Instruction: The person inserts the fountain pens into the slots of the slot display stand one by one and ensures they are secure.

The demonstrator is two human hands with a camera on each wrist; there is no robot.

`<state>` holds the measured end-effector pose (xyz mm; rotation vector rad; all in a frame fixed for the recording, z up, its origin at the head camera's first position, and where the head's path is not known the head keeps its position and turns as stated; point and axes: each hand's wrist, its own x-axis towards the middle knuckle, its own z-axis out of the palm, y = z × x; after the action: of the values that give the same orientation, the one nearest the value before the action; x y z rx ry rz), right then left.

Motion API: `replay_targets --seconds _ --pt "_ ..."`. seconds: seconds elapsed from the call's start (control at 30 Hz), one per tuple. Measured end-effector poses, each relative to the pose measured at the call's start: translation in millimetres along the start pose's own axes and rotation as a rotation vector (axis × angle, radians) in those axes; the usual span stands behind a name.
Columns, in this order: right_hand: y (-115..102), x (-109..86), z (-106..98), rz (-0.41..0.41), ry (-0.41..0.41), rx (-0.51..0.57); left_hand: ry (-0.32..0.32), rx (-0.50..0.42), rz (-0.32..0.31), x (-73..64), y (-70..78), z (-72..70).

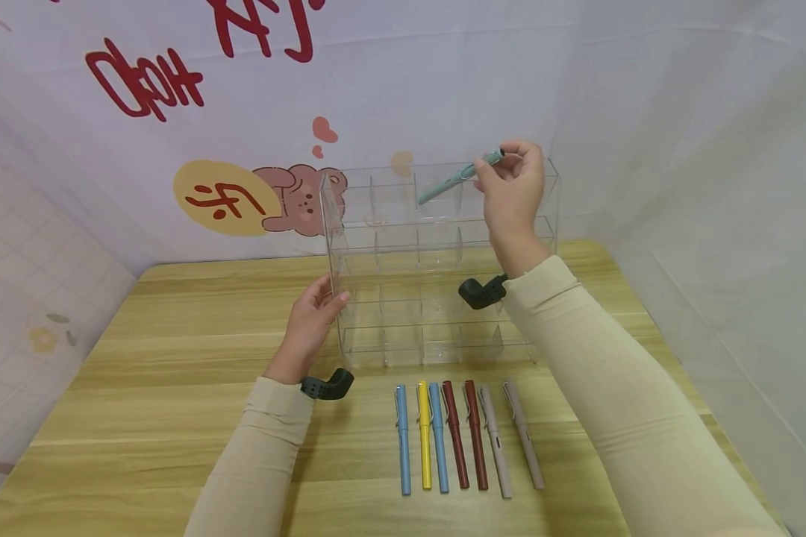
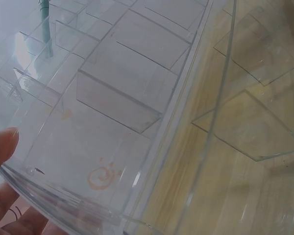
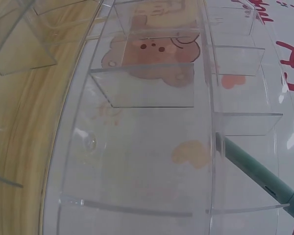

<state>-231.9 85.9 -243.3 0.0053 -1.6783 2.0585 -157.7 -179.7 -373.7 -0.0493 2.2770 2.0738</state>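
My right hand (image 1: pixel 516 195) pinches a teal pen (image 1: pixel 451 183) near its capped upper end. The pen slants down to the left at the top tier of a clear acrylic rack (image 1: pixel 396 240). In the right wrist view, the pen (image 3: pixel 257 171) reaches in beside a thin upright divider (image 3: pixel 247 122). My left hand (image 1: pixel 310 321) grips the rack's left side panel low down. The left wrist view shows the thumb (image 2: pixel 4 147) on one side of that panel's edge and fingers on the other.
Several capped pens lie side by side in front of the rack: blue (image 1: pixel 404 440), yellow (image 1: pixel 425 436), dark red (image 1: pixel 455 436) and greyish-pink (image 1: pixel 524 436). They rest on a wood-grain table (image 1: pixel 148 373). A printed white cloth (image 1: pixel 443 82) hangs behind the rack.
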Motion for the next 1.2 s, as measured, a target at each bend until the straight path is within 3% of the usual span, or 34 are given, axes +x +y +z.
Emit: replay_targets --seconds 0.3,0.63,0.93,1.2 --pt "4.2 1.9 -2.3 -0.041 -0.013 -0.021 0.012 0.015 -0.017 2.6 2.1 1.3" --pt "3.3 4.5 -14.6 -0.032 -0.026 -0.014 0.009 0.014 -0.019 3.7 3.5 3.4" --pt "-1.0 -8.2 -45.3 -0.095 -0.051 -0.067 0.01 0.012 -0.026 4.3 1.9 2.6" --pt "6.3 -34.7 -88.8 -0.082 -0.159 -0.273 0.005 0.012 -0.026 4.0 0.3 1.0"
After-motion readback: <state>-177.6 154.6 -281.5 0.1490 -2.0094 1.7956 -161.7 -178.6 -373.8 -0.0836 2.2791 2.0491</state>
